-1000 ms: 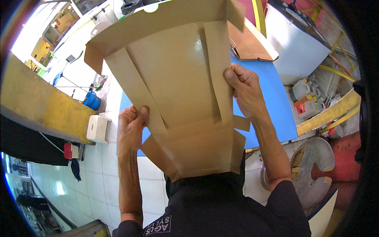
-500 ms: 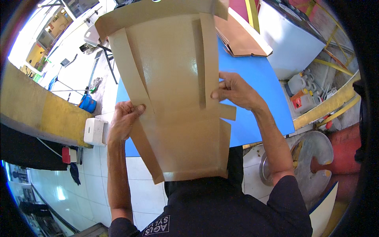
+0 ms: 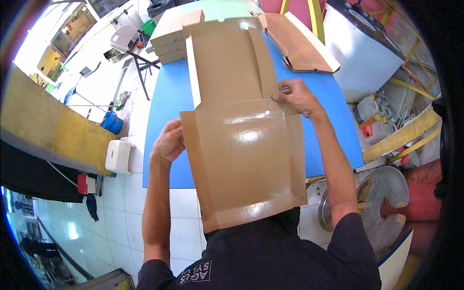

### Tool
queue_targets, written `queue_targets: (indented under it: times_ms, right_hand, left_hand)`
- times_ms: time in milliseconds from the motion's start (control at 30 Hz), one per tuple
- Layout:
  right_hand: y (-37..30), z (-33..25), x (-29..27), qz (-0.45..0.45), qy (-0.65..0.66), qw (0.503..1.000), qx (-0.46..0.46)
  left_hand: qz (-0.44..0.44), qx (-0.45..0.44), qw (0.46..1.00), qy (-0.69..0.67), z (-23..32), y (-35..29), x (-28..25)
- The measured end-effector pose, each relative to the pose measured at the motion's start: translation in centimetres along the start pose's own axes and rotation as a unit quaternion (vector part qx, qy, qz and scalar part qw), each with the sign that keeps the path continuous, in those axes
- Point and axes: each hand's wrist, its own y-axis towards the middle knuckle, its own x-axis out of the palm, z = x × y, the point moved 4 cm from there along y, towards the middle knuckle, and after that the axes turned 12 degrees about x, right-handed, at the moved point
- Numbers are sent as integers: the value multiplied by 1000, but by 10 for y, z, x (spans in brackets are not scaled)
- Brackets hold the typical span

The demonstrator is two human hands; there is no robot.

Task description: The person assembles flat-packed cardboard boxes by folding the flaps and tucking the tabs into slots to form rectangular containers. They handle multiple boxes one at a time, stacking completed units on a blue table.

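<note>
An unfolded brown cardboard box [image 3: 241, 150] with a glossy inner face spans the space between my hands, its near edge at my chest. My left hand [image 3: 169, 140] pinches the box's left edge just below the fold line. On the opposite side, my right hand [image 3: 296, 98] grips the right edge near the fold, thumb on top. The far panel reaches over the blue table [image 3: 166, 104], and its right side flap [image 3: 263, 63] stands partly raised. Fingertips of both hands are partly hidden behind the cardboard.
Several folded boxes [image 3: 171, 36] are stacked at the table's far left. Flat cardboard blanks [image 3: 299, 43] lie at the far right. Beyond the right edge stand a white chest [image 3: 357, 53] and plastic jugs [image 3: 374, 125]. A white stool [image 3: 118, 157] is on the floor at left.
The cardboard has come down and tilted flatter, its far panel lower over the table. The stacked boxes now show. My left hand shifted right; my right hand moved slightly right.
</note>
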Motion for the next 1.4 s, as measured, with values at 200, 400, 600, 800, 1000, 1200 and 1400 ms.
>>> queue_targets:
  times_ms: [200,400,600,800,1000,1200,1400]
  right_hand:
    - [11,31,11,-243,393,886,23]
    - [-8,69,27,-241,401,884,26]
    - [-4,93,55,-200,354,911,67]
    - [-5,89,54,-128,272,953,42]
    - [-3,87,53,-138,223,964,38]
    - [12,96,37,-122,214,965,86]
    - [-14,94,55,-101,363,920,113]
  left_hand:
    - [46,-5,998,40,-38,9,6]
    - [151,-63,975,153,-42,1,5]
    - [134,-71,951,270,-50,9,7]
    - [173,-26,968,177,-60,5,9]
    - [198,-45,958,201,-49,-5,22]
    - [163,-76,973,147,-46,-32,28]
    - [172,7,979,105,-67,-47,33]
